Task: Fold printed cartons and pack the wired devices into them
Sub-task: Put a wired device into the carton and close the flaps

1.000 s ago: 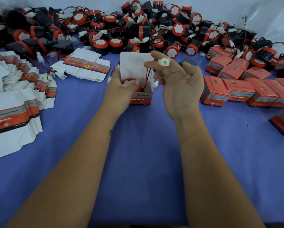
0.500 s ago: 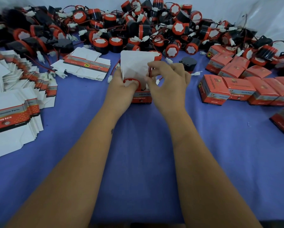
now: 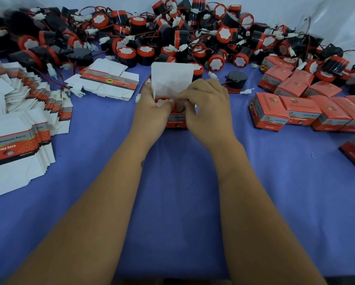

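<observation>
An orange printed carton (image 3: pixel 175 122) stands on the blue cloth at centre, its white lid flap (image 3: pixel 172 79) upright. Inside it sits a wired device (image 3: pixel 164 101) with an orange rim. My left hand (image 3: pixel 152 112) grips the carton's left side, thumb on the device. My right hand (image 3: pixel 208 108) holds the carton's right side, and its fingers pinch a side flap or the wire at the opening. I cannot tell which.
A big heap of black-and-orange wired devices (image 3: pixel 172 38) fills the back. Flat unfolded cartons lie at the left (image 3: pixel 18 130) and in a small stack (image 3: pixel 109 81). Closed cartons (image 3: pixel 295 112) stand at the right. One black device (image 3: pixel 235 80) lies just behind my right hand.
My right hand, which held the white connector up and open a second ago, has come down onto the carton's opening. The connector is out of sight now. The left hand stayed put.
</observation>
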A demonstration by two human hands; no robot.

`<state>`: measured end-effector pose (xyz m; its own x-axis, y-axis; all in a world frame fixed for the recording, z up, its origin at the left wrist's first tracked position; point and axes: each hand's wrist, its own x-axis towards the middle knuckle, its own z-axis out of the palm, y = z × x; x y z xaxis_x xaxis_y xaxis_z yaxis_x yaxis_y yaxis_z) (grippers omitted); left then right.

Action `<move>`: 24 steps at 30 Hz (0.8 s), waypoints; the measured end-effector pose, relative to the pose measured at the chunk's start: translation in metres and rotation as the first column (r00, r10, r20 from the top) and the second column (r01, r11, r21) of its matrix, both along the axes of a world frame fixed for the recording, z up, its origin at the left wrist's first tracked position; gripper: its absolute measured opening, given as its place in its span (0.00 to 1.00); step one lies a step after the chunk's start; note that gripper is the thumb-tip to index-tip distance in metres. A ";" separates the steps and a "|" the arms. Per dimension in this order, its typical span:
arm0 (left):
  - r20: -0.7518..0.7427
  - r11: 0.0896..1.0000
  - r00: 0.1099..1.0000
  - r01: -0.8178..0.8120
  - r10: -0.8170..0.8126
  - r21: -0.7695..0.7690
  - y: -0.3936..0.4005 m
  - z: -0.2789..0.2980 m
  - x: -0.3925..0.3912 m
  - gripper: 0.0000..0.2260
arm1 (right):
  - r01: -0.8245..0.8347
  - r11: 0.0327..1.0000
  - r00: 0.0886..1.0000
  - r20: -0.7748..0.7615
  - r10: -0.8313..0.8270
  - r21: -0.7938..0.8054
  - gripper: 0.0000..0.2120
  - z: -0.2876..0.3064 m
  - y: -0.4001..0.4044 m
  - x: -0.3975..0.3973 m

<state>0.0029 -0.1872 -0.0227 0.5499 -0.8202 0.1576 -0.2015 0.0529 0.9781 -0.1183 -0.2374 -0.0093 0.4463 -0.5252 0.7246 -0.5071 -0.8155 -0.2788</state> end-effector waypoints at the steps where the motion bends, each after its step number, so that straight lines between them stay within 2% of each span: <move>1: -0.002 1.000 1.000 0.000 0.000 0.005 0.000 0.000 0.000 0.21 | -0.020 1.000 1.000 0.007 0.020 0.014 0.11 0.000 0.001 0.001; 7: -0.062 1.000 0.998 0.012 -0.011 0.010 0.000 0.002 0.000 0.18 | -0.078 0.994 0.997 0.018 0.077 0.071 0.13 -0.002 0.003 0.007; 11: -0.113 0.999 0.993 0.027 -0.029 -0.019 0.003 0.003 -0.002 0.10 | -0.136 0.958 0.986 0.127 0.107 0.253 0.22 -0.002 0.009 0.006; 15: -0.078 1.000 0.996 0.029 -0.030 -0.009 0.003 0.004 -0.003 0.13 | -0.166 0.920 0.979 0.171 0.110 0.356 0.25 0.000 0.012 0.004; 20: -0.071 1.000 0.997 0.008 -0.009 -0.007 0.000 0.002 -0.001 0.14 | -0.196 0.860 0.974 0.197 0.114 0.472 0.22 0.000 0.014 0.003; 24: -0.085 1.000 0.996 0.011 -0.010 0.006 -0.003 0.000 0.001 0.18 | -0.228 0.790 0.945 0.326 0.037 0.570 0.16 -0.003 0.006 0.005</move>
<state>0.0037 -0.1900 -0.0222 0.5526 -0.8267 0.1053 -0.1174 0.0479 0.9919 -0.1132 -0.2317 -0.0120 0.3701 -0.8418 0.3930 -0.2273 -0.4922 -0.8403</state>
